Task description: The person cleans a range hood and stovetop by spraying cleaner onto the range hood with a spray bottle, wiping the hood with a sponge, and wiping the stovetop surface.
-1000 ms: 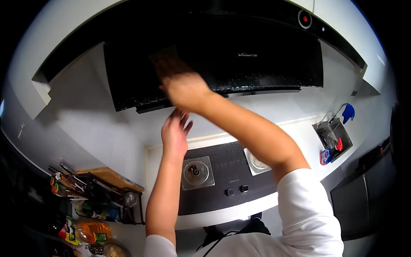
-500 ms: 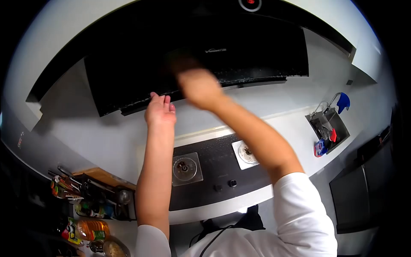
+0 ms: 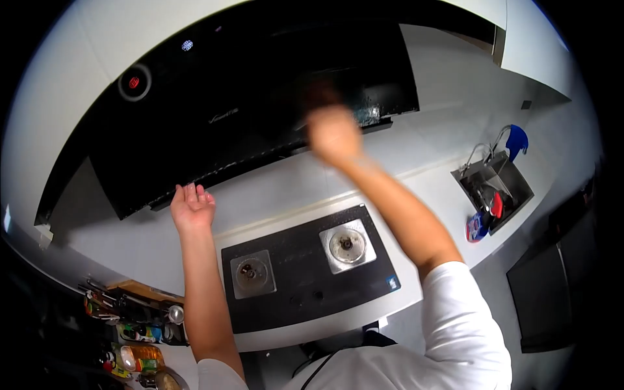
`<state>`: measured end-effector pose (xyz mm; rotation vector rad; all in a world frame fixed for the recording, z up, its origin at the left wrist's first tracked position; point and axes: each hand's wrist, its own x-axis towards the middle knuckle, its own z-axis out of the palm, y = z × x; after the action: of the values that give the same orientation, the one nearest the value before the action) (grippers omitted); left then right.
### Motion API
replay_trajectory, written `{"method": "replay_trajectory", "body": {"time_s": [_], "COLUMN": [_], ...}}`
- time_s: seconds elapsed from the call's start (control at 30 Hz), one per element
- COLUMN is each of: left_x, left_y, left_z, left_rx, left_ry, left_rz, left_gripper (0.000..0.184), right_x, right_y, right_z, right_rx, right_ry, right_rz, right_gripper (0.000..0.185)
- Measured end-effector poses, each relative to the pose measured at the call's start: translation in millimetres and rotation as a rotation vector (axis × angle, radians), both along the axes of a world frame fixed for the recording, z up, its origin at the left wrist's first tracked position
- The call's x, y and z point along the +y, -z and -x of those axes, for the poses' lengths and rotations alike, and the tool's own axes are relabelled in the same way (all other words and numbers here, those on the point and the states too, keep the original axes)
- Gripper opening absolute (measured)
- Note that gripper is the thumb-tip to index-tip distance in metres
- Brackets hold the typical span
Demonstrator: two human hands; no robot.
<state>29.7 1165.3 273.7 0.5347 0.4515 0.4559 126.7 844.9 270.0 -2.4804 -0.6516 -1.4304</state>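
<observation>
A black range hood (image 3: 260,84) with a glossy slanted panel fills the upper view. My left hand (image 3: 193,207) is palm up, fingers apart, with the fingertips at the panel's lower left edge; nothing shows in it. My right hand (image 3: 335,133) is smeared by motion in front of the panel's right half. It looks closed, and a dark blurred patch lies just beyond its fingers; I cannot tell if that is a held thing or a reflection. Wet, whitish droplets (image 3: 370,116) show on the panel right of this hand.
Below is a black gas cooktop (image 3: 302,296) with two bare burners. At right, a sink (image 3: 517,179) holds dishes and a red item, with a blue cloth (image 3: 517,140) over the faucet and a blue packet (image 3: 476,227) beside it. Bottles, including an oil bottle (image 3: 142,357), stand lower left.
The view has shifted and turned toward the right. My right hand has moved right along the panel, while my left hand stays at the lower edge, now farther left along it.
</observation>
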Motion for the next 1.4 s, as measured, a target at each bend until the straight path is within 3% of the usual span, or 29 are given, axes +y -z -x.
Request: {"method": "replay_trajectory", "body": {"time_s": [0.07,0.13,0.17,0.23,0.33,0.37,0.4,0.5,0.57,0.6,0.67,0.7,0.73,0.77,0.87,0.9,1.0,1.1,1.13,1.23,1.3,1.33,1.4], "left_x": [-3.6,-5.1,-5.9,1.5,2.9,6.6,10.8,18.4,15.6,15.2,18.6,20.6,22.2,22.4,14.4,13.4,14.2,8.8,14.1,23.9,26.2,27.4,25.6], "left_y": [0.2,5.4,6.0,7.6,-1.9,-1.0,0.3,3.6,1.0,-0.9,-1.6,-1.4,0.5,1.5,1.6,0.5,0.9,-3.4,-0.5,3.2,6.2,7.5,6.1], "left_z": [-6.6,-10.3,-13.8,-19.3,-18.0,-18.8,-18.5,-22.8,-23.4,-24.3,-25.5,-26.7,-27.8,-29.0,-27.3,-27.1,-28.7,-24.0,-27.0,-30.8,-30.4,-32.5,-36.6], "left_rx": [0.017,0.054,0.068,0.09,0.17,0.169,0.169,0.204,0.223,0.231,0.23,0.219,0.209,0.2,0.207,0.206,0.22,0.232,0.218,0.238,0.233,0.225,0.227], "left_ry": [-0.043,-0.081,-0.097,-0.12,-0.155,-0.154,-0.155,-0.126,-0.148,-0.156,-0.13,-0.125,-0.12,-0.136,-0.165,-0.174,-0.165,-0.18,-0.172,-0.152,-0.158,-0.157,-0.135], "left_rz": [0.014,0.012,0.007,0.005,0.013,-0.007,-0.01,-0.013,0.014,0.024,-0.005,-0.012,-0.014,-0.019,-0.04,-0.037,-0.05,-0.083,-0.069,-0.056,-0.088,-0.107,-0.125], "left_gripper": [0.03,0.027,0.025,0.022,0.019,0.017,0.017,0.017,0.016,0.015,0.016,0.017,0.019,0.018,0.014,0.013,0.015,0.018,0.018,0.018,0.018,0.018,0.018], "right_x": [-86.8,-109.2,-91.9,-43.5,-81.7,-103.6,-110.2,-42.6,-3.6,-9.3,-59.1,-89.0,-89.5,-109.8,-109.3,-90.7,-36.0,-92.6,-133.8,-148.9,-105.8,-107.2,-146.6], "right_y": [-11.5,-30.5,-19.1,-31.3,-65.5,-83.0,-86.4,-90.4,-77.9,-75.2,-92.0,-92.5,-107.6,-120.1,-117.6,-127.2,-76.7,-99.1,-114.9,-56.2,-17.7,-12.7,1.1], "right_z": [-44.5,-55.4,-70.4,-46.2,-48.1,-51.1,-69.9,-55.2,-44.6,-58.0,-51.5,-61.6,-34.9,-26.8,-34.6,-32.6,-64.0,-66.5,-62.8,-81.5,-18.7,0.6,-18.8], "right_rx": [-0.19,-0.366,-0.212,-0.247,-0.146,0.002,-0.39,-0.053,-0.15,-0.362,0.034,0.056,-0.214,0.033,-0.115,0.127,-0.411,-0.23,-0.132,-0.064,-0.153,-0.085,-0.112], "right_ry": [0.12,0.257,-0.206,-0.035,0.318,0.323,0.22,0.218,-0.211,-0.098,0.124,0.251,0.284,0.259,0.499,0.341,-0.249,0.075,0.193,0.035,-0.045,-0.168,0.015], "right_rz": [-0.194,-0.319,-0.481,0.132,0.327,0.181,-0.183,0.084,-0.132,0.031,0.172,0.151,0.22,-0.03,0.202,0.227,0.028,0.07,0.319,-0.299,-0.062,-0.118,-0.245], "right_gripper": [0.048,0.054,0.053,0.05,0.051,0.053,0.053,0.052,0.051,0.052,0.046,0.043,0.035,0.04,0.038,0.038,0.038,0.035,0.034,0.045,0.054,0.056,0.055]}}
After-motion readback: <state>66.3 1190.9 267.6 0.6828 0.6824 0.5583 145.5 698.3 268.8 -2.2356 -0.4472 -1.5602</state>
